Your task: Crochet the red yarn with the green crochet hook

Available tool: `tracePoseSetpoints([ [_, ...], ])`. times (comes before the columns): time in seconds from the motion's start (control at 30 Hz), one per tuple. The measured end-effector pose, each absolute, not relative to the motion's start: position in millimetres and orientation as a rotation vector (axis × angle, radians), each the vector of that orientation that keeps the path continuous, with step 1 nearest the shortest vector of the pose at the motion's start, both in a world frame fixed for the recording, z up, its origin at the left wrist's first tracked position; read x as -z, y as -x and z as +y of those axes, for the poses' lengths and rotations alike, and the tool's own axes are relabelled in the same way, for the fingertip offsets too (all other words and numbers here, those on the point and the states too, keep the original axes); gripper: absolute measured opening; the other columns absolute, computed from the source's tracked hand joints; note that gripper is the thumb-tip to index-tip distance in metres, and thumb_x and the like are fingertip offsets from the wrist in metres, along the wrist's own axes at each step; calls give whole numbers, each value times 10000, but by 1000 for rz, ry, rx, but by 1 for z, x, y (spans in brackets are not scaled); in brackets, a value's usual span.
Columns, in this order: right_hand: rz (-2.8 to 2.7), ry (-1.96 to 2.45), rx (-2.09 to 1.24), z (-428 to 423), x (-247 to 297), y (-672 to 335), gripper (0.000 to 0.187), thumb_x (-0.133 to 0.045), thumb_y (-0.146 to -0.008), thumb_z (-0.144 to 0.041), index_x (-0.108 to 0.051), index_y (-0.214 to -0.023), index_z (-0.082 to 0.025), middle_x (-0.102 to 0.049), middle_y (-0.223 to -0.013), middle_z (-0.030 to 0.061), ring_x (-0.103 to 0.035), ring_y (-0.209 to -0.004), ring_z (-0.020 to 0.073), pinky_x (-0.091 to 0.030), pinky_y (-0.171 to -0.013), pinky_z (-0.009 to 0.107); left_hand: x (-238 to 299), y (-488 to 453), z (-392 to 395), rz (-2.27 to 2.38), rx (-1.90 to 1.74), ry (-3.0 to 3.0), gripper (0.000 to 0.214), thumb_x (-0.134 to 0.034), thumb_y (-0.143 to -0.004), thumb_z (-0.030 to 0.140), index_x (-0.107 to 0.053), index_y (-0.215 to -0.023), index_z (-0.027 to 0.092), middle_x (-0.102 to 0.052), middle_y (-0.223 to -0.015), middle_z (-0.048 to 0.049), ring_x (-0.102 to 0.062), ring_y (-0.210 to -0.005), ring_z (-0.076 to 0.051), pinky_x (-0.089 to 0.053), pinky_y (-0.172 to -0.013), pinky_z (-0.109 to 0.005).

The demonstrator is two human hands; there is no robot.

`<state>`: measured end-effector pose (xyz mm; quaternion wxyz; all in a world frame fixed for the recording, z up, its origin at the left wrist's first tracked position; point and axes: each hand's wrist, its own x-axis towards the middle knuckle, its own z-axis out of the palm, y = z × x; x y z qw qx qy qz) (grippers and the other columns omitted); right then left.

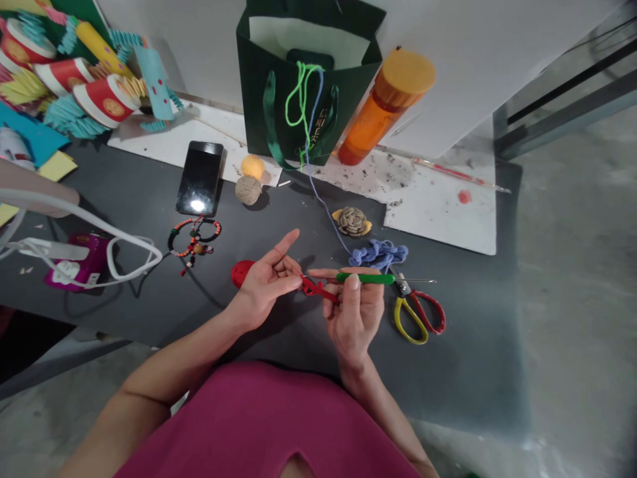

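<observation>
- While gripping a crochet hook, right hand closed, just beside scissors
- Left hand partly open, pinching red yarn, near a red ball

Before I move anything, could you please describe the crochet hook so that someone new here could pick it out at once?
On the dark tabletop, find the person's right hand, beside the yellow-and-red-handled scissors. It holds a crochet hook, the only slim green-handled tool there, its thin metal shaft pointing right.

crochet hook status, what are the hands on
left hand holding red yarn; right hand gripping green crochet hook; scissors beside right hand, not in the way
</observation>
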<state>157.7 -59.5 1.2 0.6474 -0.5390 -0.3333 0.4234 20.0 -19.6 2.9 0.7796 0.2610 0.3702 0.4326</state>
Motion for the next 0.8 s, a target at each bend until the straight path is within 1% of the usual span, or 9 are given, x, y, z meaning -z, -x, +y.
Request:
tracePoseSetpoints([
  [0.17, -777, 1220, -974, -61, 0, -159, 266, -617, -990, -505, -524, -918, -266, -781, -738, -34, -489, -336, 53, -328, -318, 181, -3, -20, -20, 795, -935, -561, 836, -861, -721, 206, -561, -1500, 231, -620, -737, 67, -533, -701, -82, -423, -709, -252],
  [0.4, -784, 1237, -965, -61, 0, -158, 275, -618, -989, -508, -514, -914, -264, -784, -749, -26, -497, -342, 55, -354, -330, 189, -2, -20, -20, 798, -935, -577, 877, -847, -732, 202, -509, -1541, 232, -614, -733, 70, -526, -694, -80, -424, -707, -251],
  [0.8, -823, 1228, -967, -63, 0, -159, 225, -591, -1016, -461, -525, -924, -266, -784, -753, -30, -500, -349, 56, -360, -339, 188, -1, -21, -21, 798, -928, -585, 886, -847, -731, 202, -504, -1547, 242, -604, -737, 69, -528, -699, -86, -428, -714, -254],
])
